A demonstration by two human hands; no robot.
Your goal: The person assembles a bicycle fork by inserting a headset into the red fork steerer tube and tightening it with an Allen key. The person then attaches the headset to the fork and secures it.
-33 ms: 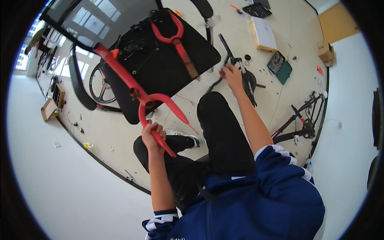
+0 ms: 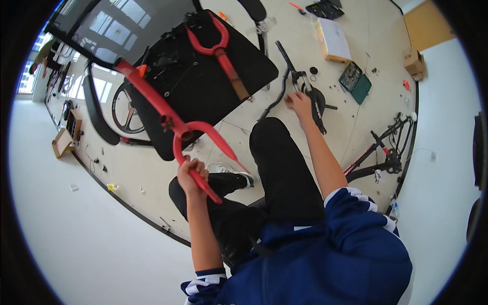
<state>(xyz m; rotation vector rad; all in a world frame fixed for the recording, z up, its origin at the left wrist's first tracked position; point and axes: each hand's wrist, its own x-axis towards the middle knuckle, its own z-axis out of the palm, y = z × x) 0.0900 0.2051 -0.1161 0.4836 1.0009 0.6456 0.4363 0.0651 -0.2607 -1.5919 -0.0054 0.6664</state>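
Note:
My left hand (image 2: 191, 176) is closed round one prong of a red forked bicycle frame piece (image 2: 151, 96). Its long tube slants up to the left across the black chair seat (image 2: 203, 91); the other prong points down beside my leg. Beyond my right knee, my right hand (image 2: 300, 105) hangs with loosely bent fingers, their tips slightly blurred, and nothing shows in them. Behind that hand, black bicycle parts with a fork and a bent bar (image 2: 282, 89) lie on the floor. A second red fork (image 2: 222, 53) with a rusty tube end rests on the seat.
Small dark parts (image 2: 168, 61) lie on the seat. To the right are a green tool case (image 2: 361, 90), a white box (image 2: 335, 43) and a black-and-red bicycle frame (image 2: 373, 147). A spoked wheel (image 2: 118, 109) and an open carton (image 2: 63, 141) are left.
The red frame piece has shifted slightly left and down with my left hand. My right hand has moved a little lower and to the right.

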